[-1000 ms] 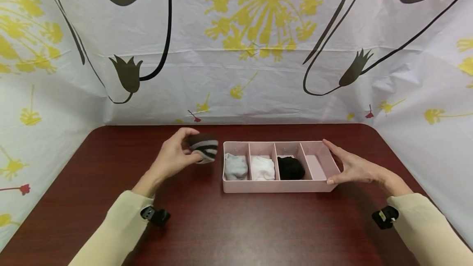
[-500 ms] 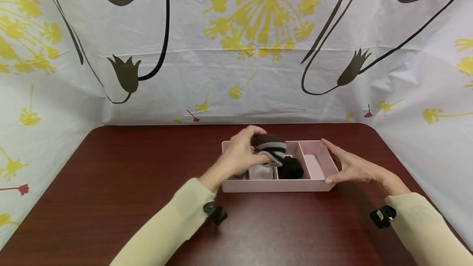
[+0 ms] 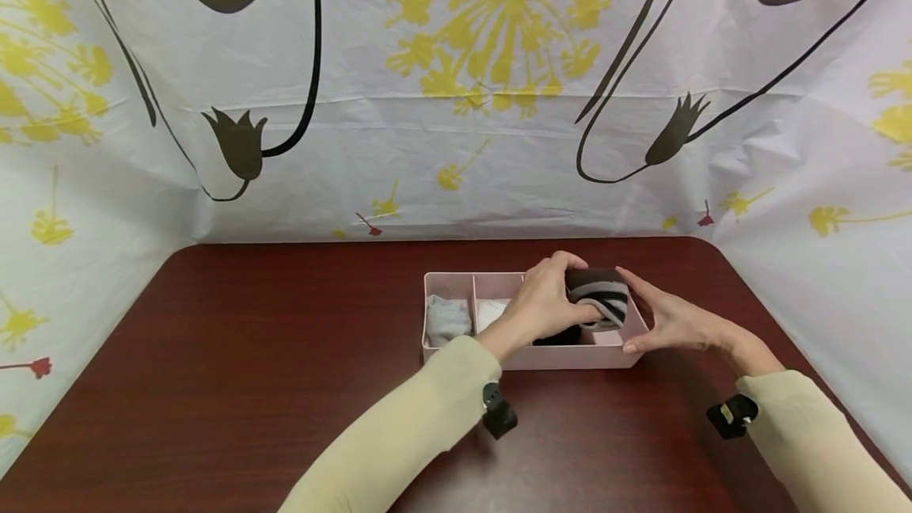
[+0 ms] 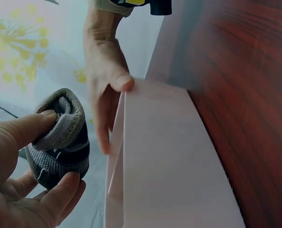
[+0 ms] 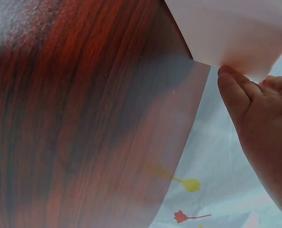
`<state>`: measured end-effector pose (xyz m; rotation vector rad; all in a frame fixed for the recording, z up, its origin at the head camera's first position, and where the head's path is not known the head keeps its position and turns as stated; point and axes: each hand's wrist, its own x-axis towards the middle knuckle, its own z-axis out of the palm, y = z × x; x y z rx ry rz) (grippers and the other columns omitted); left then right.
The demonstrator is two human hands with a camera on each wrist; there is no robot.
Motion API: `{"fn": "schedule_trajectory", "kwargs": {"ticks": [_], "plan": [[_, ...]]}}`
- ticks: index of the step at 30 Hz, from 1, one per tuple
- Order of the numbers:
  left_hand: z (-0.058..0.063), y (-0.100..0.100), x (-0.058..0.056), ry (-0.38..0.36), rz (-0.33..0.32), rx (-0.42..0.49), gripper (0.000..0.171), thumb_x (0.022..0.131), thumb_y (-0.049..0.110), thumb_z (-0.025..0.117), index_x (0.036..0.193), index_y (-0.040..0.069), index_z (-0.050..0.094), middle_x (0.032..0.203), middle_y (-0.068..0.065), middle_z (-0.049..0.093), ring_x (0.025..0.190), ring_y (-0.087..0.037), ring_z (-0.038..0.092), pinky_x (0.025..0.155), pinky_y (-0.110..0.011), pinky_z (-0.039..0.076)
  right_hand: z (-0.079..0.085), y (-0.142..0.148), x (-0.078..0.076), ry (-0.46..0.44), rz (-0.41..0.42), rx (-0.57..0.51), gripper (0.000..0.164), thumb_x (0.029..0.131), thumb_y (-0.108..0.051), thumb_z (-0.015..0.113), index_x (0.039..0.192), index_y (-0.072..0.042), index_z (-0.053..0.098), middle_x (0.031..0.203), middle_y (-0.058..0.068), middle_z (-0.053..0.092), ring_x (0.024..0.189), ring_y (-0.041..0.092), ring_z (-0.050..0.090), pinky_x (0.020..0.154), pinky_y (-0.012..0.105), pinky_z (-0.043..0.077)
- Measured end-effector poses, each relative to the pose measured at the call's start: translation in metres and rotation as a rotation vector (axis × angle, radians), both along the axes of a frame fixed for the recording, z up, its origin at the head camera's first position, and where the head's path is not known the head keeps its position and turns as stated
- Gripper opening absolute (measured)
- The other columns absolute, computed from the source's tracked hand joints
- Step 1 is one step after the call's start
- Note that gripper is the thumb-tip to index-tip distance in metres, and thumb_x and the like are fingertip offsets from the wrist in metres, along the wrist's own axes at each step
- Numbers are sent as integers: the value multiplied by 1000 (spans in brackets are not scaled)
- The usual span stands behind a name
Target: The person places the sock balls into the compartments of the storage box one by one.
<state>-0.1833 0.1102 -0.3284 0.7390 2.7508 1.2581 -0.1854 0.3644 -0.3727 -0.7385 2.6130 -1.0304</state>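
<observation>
My left hand (image 3: 545,303) pinches a rolled-up striped sock (image 3: 598,298), brown, grey and black, between thumb and fingers. In the head view the sock is above the rightmost compartment of a pink divided organizer box (image 3: 577,358). The left wrist view shows the sock (image 4: 60,137) held above the level of the box's rim. My right hand (image 3: 680,321) holds the box's right end, thumb at the front corner and fingers at the back corner. A grey sock (image 3: 447,319) lies in the leftmost compartment. Beside it, a white sock (image 3: 490,313) and a black sock (image 3: 559,336) are partly hidden by my left hand.
The box stands on a dark red-brown wooden table (image 3: 285,355), right of its middle and toward the back. A white cloth (image 3: 399,141) with yellow and dark plant prints hangs behind the table and along both sides.
My left hand has carried the striped sock rightward, from left of the box to over its right end. My right hand keeps its hold on the box.
</observation>
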Motion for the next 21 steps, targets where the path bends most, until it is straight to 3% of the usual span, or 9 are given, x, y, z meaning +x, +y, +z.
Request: {"fn": "schedule_trajectory", "kwargs": {"ticks": [7, 14, 21], "plan": [[-4, 19, 1, -40, 25, -16, 55, 73, 30, 80, 121, 22, 54, 108, 5, 60, 96, -6, 54, 76, -16, 42, -3, 1, -2, 15, 61, -83, 104, 74, -10, 79, 150, -5, 8, 141, 20, 32, 116, -11, 37, 90, 10, 37], [-12, 26, -3, -45, 57, -67, 56, 72, 31, 80, 121, 21, 54, 105, 5, 60, 91, -7, 55, 74, -18, 43, -1, -1, -1, -30, 10, -64, 110, 74, -14, 80, 149, 1, 2, 145, 25, 27, 115, -18, 32, 90, 5, 33], [-14, 35, -4, 57, 24, -141, 58, 73, 32, 79, 123, 19, 54, 108, 4, 60, 93, -7, 56, 77, -16, 43, -1, 1, 0, -44, -17, -51, 110, 74, -14, 80, 149, 3, 1, 143, 27, 30, 111, -14, 39, 87, 10, 38]]}}
